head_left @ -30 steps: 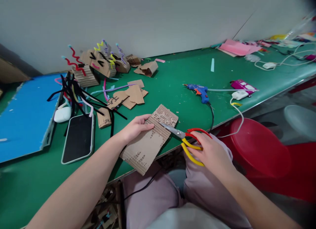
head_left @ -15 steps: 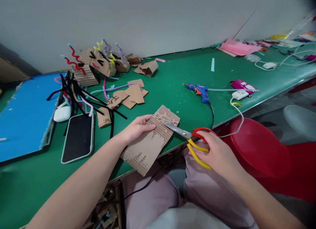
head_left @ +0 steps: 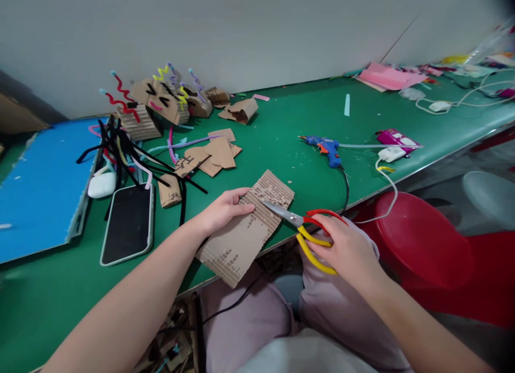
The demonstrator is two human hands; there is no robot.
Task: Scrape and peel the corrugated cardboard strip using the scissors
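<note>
My left hand [head_left: 220, 207] grips the left edge of a corrugated cardboard strip [head_left: 241, 236] that juts over the front edge of the green table [head_left: 281, 126]. My right hand [head_left: 346, 249] is closed through the red and yellow handles of a pair of scissors [head_left: 306, 228]. The metal blades lie on the cardboard's right edge, cutting into it. My lap in pale purple cloth shows below.
A blue glue gun [head_left: 328, 149] with a black cord lies right of the cardboard. A phone [head_left: 127, 222], black pipe cleaners [head_left: 120, 153], cardboard scraps [head_left: 213, 154] and cardboard figures [head_left: 159, 102] sit to the left. A blue board [head_left: 40, 185] is far left; a red stool [head_left: 418, 244] stands beside me.
The scissors pulled back to the right half a second ago, then moved left again into the cardboard's edge. My left hand kept its hold.
</note>
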